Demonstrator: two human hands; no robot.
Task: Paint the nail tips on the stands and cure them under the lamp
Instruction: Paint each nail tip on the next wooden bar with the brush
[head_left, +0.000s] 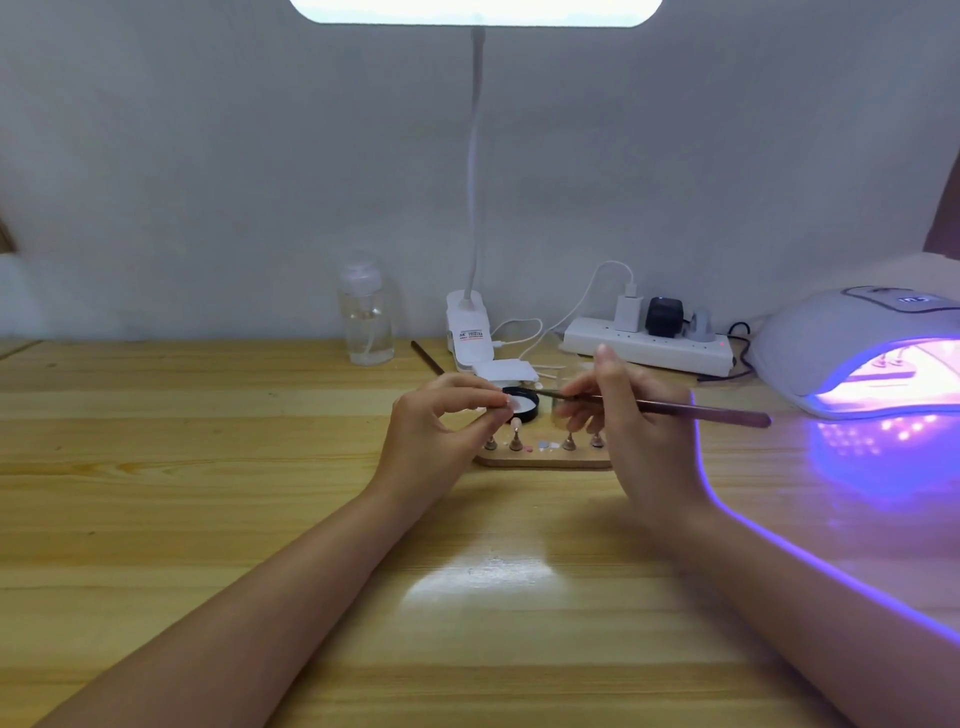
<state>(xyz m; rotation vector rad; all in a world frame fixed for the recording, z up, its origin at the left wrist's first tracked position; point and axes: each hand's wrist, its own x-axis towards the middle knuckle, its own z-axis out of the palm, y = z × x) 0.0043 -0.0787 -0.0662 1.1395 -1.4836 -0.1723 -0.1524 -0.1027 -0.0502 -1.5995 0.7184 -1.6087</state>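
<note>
grip, right: my right hand (631, 415) pinches a long thin brush (670, 408) near its front, handle trailing toward the right of the frame, bristle end reaching left over the black jar (521, 402) at centre.
grip, left: my left hand (441, 426) has thumb and fingertips closed on something small and pale, likely a nail tip (514, 404) on its stand; too small for me to be sure.
nail tips: the rest stand in a row on little pegs on the wooden holder (543, 457), just below the jar, centre frame, partly behind my fingers.
curing lamp: the uv lamp (852, 348) glows violet at the right edge, mouth facing left, well apart from the holder.
step, as i judge it: loading or stroking polish onto the held tip.
doing it well: i'd keep the left pinch low on the stand, off the tip's face; take little polish, wipe the excess on the jar rim, stroke base to free edge with light pressure.
risk: wet tip brushing a finger or a neighbouring peg.
elsewhere: desk lamp (470, 332), clear bottle (366, 317) and power strip (649, 345) sit at the back of the table (208, 467).
</note>
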